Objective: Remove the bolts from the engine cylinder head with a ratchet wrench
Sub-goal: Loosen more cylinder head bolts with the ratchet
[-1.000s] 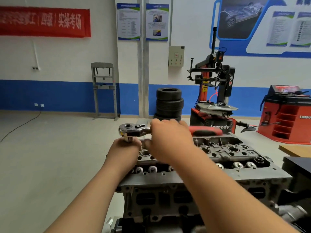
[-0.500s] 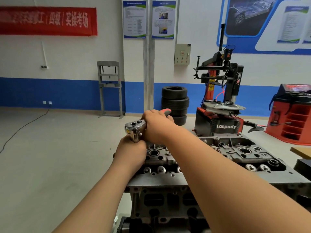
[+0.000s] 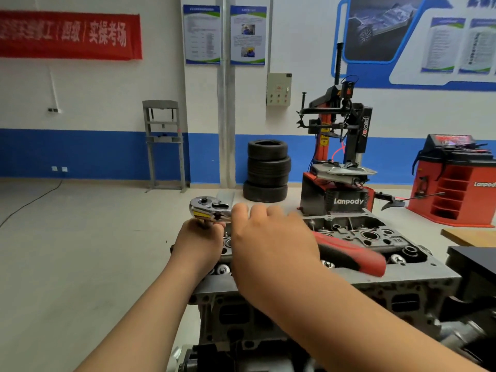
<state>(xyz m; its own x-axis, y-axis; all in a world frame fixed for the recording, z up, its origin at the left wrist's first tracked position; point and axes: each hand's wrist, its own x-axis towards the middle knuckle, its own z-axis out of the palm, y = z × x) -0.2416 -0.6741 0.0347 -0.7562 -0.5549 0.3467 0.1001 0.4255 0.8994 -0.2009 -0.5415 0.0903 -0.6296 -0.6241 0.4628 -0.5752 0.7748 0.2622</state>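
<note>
Fingers [image 3: 241, 210] over ratchet wrench [image 3: 209, 209]; left hand [image 3: 200, 244] beneath; tyre stack [image 3: 267, 170] beyond.

Both your bare forearms reach forward from the bottom edge, converging ahead of you. Your left hand [image 3: 200, 244] is curled into a closed fist, knuckles up, gripping beneath the ratchet wrench [image 3: 212, 209] head. Your right hand [image 3: 273, 242] lies palm down just beside it, fingers wrapped over the wrench's shaft.
</note>
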